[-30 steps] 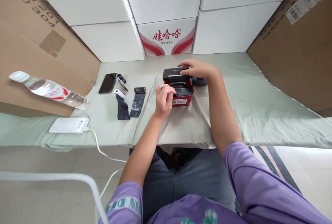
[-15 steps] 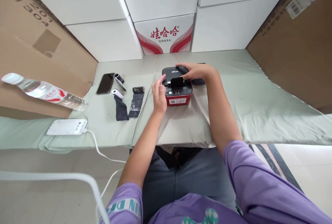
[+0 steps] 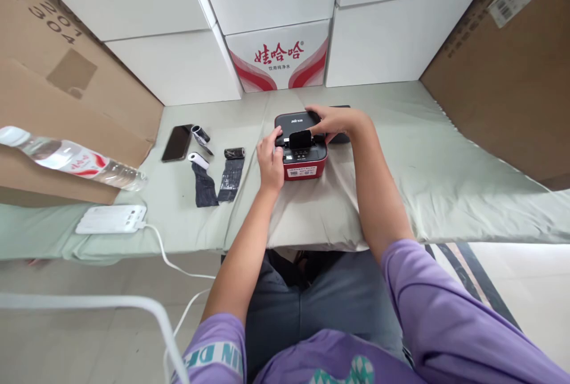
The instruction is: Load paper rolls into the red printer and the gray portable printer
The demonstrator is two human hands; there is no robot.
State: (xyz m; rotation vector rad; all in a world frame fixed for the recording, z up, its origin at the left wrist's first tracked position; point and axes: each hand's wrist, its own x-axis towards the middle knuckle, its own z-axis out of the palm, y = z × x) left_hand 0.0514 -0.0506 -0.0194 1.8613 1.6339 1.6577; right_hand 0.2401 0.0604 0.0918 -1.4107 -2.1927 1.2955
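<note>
A small thermal printer [image 3: 304, 170], black on top with a red body and a white label on its front, sits on the cloth-covered table. From its slot stands a glossy black piece [image 3: 300, 139], which looks like paper or film. My left hand [image 3: 270, 161] grips the printer's left side, fingers along the edge and thumb at the front corner. Over the right rear of the lid, my right hand [image 3: 336, 121] holds the printer, its thumb close to the black piece. Whether that thumb touches the piece is unclear. A dark flat object [image 3: 342, 137] lies partly hidden behind my right hand.
Left of the printer lie a phone [image 3: 177, 143], small rolls with dark strips [image 3: 231, 179] and a white power bank [image 3: 111, 219] with a cable. A water bottle [image 3: 73, 158] leans in at far left. White boxes [image 3: 276, 57] line the back; cardboard boxes [image 3: 503, 75] flank both sides.
The view has shifted slightly, so everything appears a little further left. Both hands keep their places on the printer, and the black piece still stands up.
</note>
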